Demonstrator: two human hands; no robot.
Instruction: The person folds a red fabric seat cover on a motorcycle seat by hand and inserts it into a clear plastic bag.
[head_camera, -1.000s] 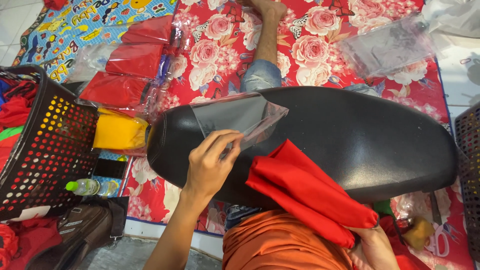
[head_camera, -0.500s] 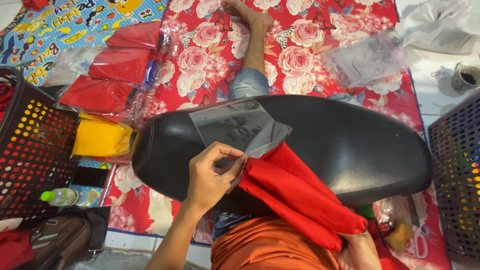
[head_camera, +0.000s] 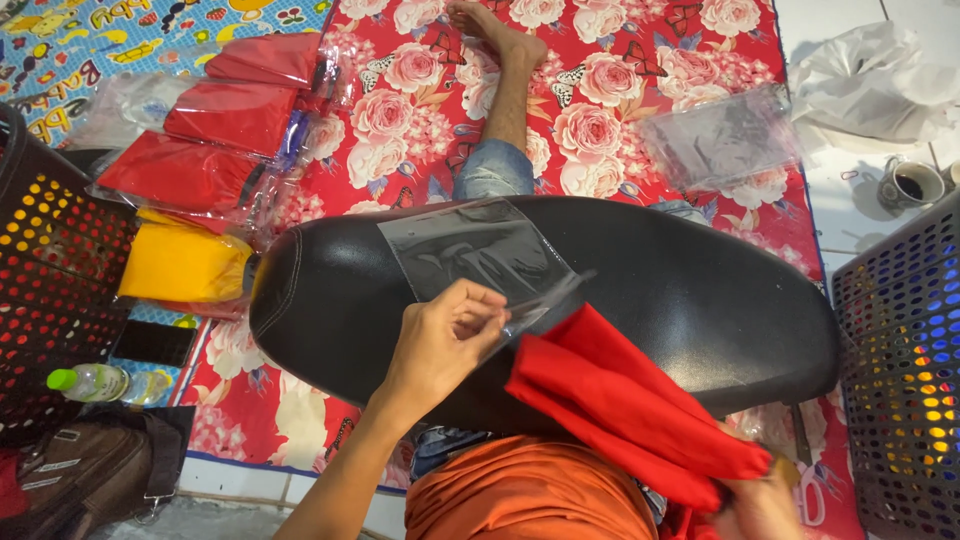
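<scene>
A clear plastic bag (head_camera: 470, 250) lies flat on a black seat cushion (head_camera: 680, 290) across my lap. My left hand (head_camera: 445, 340) pinches the bag's near open edge between thumb and fingers. A folded red cloth (head_camera: 630, 410) points its corner at that opening, touching the bag's lip. My right hand (head_camera: 755, 505) grips the cloth's near end at the bottom right, mostly hidden behind the cloth and cut off by the frame edge.
Bagged red cloths (head_camera: 230, 120) and a yellow one (head_camera: 180, 262) lie stacked at the left on a red floral mat (head_camera: 600, 90). A black basket (head_camera: 50, 260) stands left, a grey basket (head_camera: 900, 380) right. Empty clear bags (head_camera: 720, 135), a cup (head_camera: 915, 185), a bottle (head_camera: 95, 382) lie around.
The red cloth has moved forward so its corner reaches the bag's opening. My left hand has kept its hold on the bag's near edge.
</scene>
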